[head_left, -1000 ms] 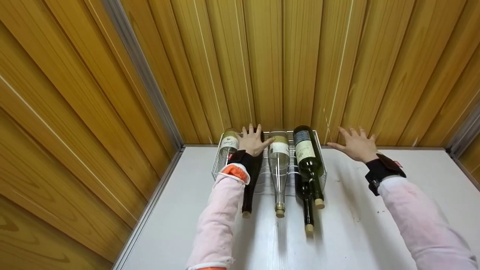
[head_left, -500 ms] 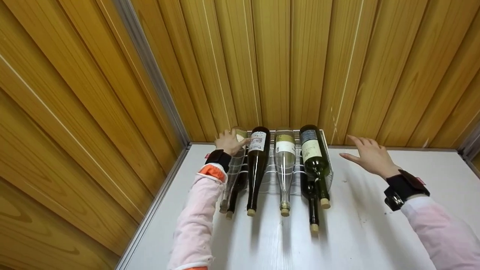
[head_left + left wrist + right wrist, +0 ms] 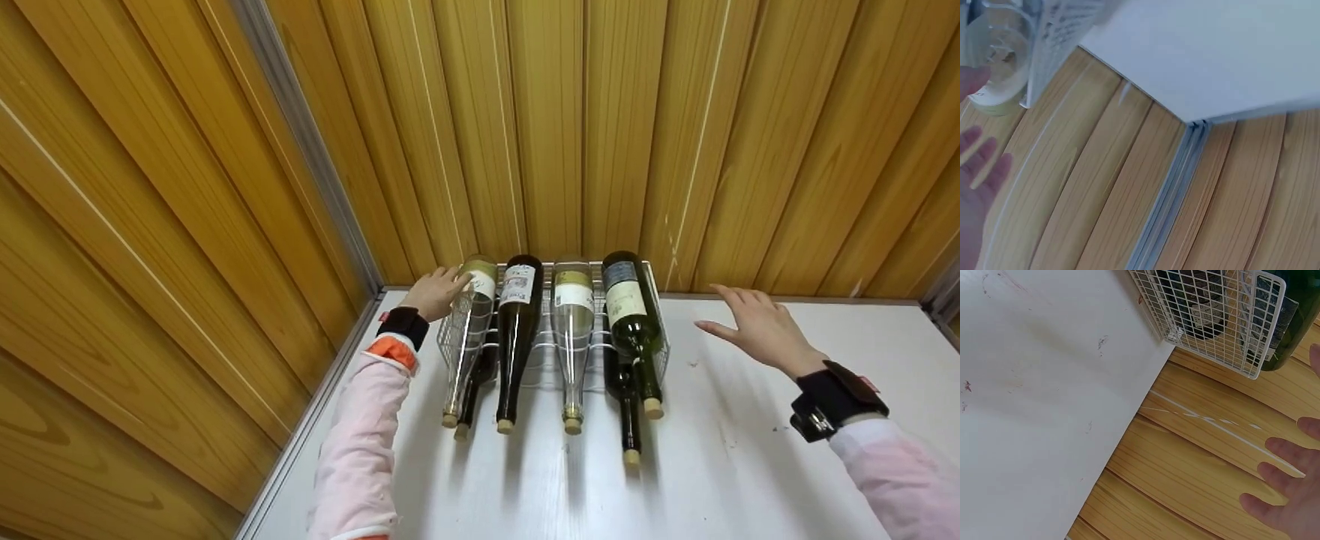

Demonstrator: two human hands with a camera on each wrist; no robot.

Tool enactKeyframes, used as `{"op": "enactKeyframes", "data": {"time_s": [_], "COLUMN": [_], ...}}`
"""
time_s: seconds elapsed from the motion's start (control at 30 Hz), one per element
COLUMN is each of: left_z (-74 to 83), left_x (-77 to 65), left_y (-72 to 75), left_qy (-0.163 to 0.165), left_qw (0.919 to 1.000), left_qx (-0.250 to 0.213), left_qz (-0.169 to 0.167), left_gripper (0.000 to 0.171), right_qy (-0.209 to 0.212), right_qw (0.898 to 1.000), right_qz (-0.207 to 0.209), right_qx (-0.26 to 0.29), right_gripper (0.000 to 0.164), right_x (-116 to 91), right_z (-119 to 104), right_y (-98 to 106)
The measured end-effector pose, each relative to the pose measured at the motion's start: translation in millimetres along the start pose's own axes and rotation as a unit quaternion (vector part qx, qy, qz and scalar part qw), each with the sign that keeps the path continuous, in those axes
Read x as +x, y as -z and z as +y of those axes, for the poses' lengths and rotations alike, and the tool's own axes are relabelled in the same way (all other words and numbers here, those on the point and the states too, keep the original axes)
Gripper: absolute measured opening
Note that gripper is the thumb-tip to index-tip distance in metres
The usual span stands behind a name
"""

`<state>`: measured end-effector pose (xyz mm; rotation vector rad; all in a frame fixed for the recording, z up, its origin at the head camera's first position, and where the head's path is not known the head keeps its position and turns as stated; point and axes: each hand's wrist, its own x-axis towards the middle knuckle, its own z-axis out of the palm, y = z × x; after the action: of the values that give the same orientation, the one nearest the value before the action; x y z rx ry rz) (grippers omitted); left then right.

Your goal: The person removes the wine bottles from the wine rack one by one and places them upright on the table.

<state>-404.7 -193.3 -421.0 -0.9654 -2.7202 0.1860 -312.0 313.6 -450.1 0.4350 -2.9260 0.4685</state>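
Observation:
In the head view my left hand (image 3: 439,292) is at the far-left clear bottle (image 3: 469,345), fingertips right at its label. In the left wrist view its fingers (image 3: 985,154) are spread near that bottle's base (image 3: 996,107). The white wire rack (image 3: 655,296) holds bottles lying neck forward. Beside the clear bottle lie a dark bottle (image 3: 517,337), a second clear bottle (image 3: 573,337) and a green wine bottle (image 3: 632,322). Darker bottles (image 3: 628,420) show partly hidden beneath. To the right of the rack, my right hand (image 3: 772,330) hovers with relaxed fingers, holding nothing.
The rack stands on a white table (image 3: 570,487) against a wood-panelled back wall (image 3: 540,135). Another panelled wall (image 3: 150,247) closes off the left side, with a grey metal strip (image 3: 311,150) in the corner. Corked necks stick out toward the table's front.
My left hand has moved left from over the dark bottle to the side of the far-left clear bottle. My right hand has drawn slightly right and nearer, away from the rack.

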Motion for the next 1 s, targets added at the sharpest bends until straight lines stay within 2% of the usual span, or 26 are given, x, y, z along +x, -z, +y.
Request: {"op": "enactKeyframes", "data": {"time_s": [0.1,0.17,0.27,0.43,0.5,0.57,0.67,0.73,0.8,1.0], "left_z": [-3.9,-5.4,-5.8,-3.5,-1.1,2.1,6.1,7.4,7.5,6.0], "left_x": [1.8,4.2,6.2,6.8,8.1,9.4,11.2,11.9,12.5,14.3], "left_y": [-2.7,-6.4,-11.0,-14.6,-14.9,-14.1,-13.2,-12.6,-12.8,-16.3], "left_qy": [-0.081,-0.126,-0.174,-0.222,-0.238,-0.255,-0.284,-0.298,-0.305,-0.319], "left_qw": [0.9945,0.9860,0.9717,0.9520,0.9424,0.9288,0.9041,0.8922,0.8868,0.8900], "left_qx": [0.066,0.110,0.160,0.209,0.229,0.257,0.300,0.318,0.326,0.310], "left_qz": [0.003,0.005,-0.003,-0.028,-0.052,-0.079,-0.109,-0.119,-0.121,-0.100], "left_gripper": [0.050,0.047,0.047,0.050,0.051,0.054,0.059,0.060,0.060,0.055], "right_qy": [0.000,0.004,0.014,0.030,0.034,0.040,0.051,0.057,0.060,0.060], "right_qw": [1.000,1.000,0.999,0.997,0.997,0.996,0.994,0.993,0.993,0.994], "right_qz": [0.007,0.017,0.034,0.060,0.067,0.075,0.088,0.094,0.094,0.088], "right_qx": [0.005,0.012,0.023,0.034,0.038,0.039,0.039,0.037,0.036,0.031], "right_gripper": [0.080,0.078,0.075,0.071,0.069,0.068,0.066,0.065,0.065,0.064], "right_x": [-2,-4,-6,-11,-13,-14,-16,-16,-16,-18], "right_z": [0,-1,-5,-13,-15,-17,-21,-23,-24,-26], "right_y": [3,5,7,8,8,7,5,3,3,1]}}
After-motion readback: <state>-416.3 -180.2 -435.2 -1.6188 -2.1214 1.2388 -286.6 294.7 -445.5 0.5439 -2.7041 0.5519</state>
